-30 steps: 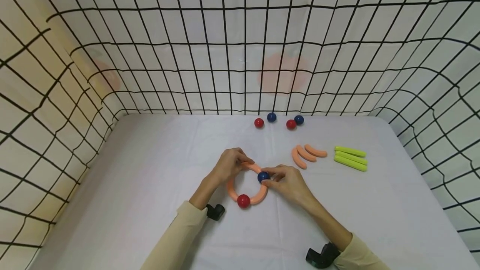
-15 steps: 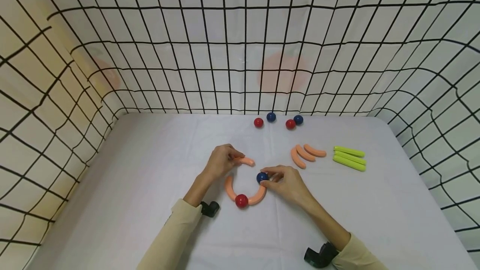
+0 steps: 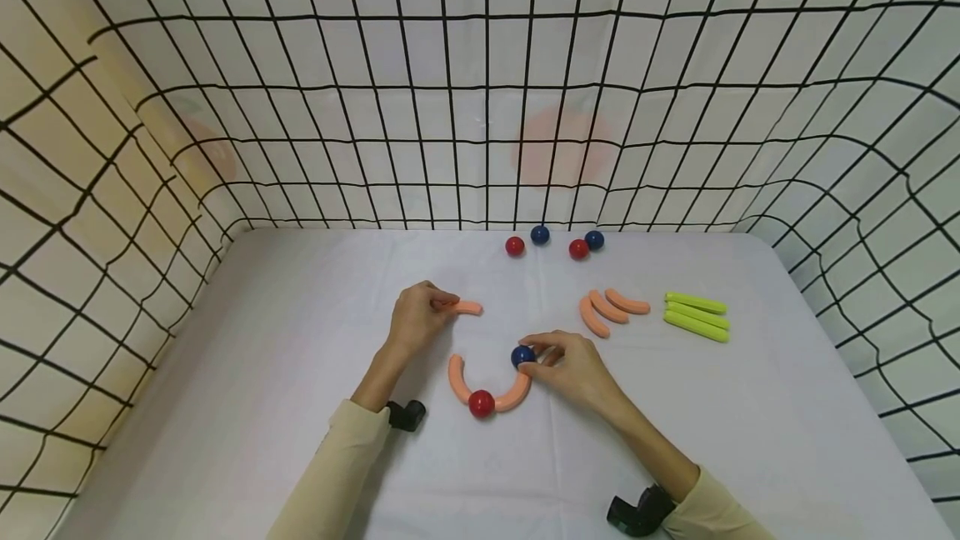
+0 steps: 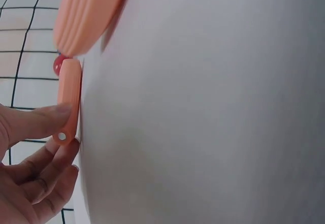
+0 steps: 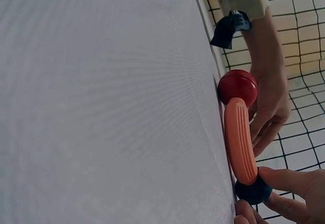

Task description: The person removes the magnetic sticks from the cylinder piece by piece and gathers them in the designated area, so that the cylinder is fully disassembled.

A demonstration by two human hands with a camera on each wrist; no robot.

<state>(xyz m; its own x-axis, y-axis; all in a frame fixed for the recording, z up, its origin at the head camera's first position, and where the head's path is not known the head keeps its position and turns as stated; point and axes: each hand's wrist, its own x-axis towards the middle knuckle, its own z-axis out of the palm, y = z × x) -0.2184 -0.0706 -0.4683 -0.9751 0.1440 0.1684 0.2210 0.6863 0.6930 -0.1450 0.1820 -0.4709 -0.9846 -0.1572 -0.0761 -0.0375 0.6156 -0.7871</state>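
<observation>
My left hand [image 3: 416, 319] pinches a curved orange magnetic stick [image 3: 469, 307] between thumb and fingers, apart from the other pieces. In the left wrist view a small silvery dot shows on the end of this stick [image 4: 71, 89]. My right hand [image 3: 572, 365] holds a blue ball [image 3: 522, 356] between finger and thumb. That ball touches the upper end of a curved orange stick [image 3: 514, 392], whose other end meets a red ball [image 3: 482, 404]. From the red ball's left side runs another curved stick [image 3: 457, 377], so these pieces make a U open at the far side.
Two red balls [image 3: 514, 247] and two blue balls [image 3: 540, 235] lie along the table's back edge. Three curved orange sticks [image 3: 608, 307] and some straight green sticks [image 3: 696, 317] lie to the right. Black wire mesh [image 3: 487, 140] stands around the white table [image 3: 300, 340].
My left hand has pulled the upper curved orange stick off the ring and carried it left and farther back. My right hand stays on the blue ball, nearly still.
</observation>
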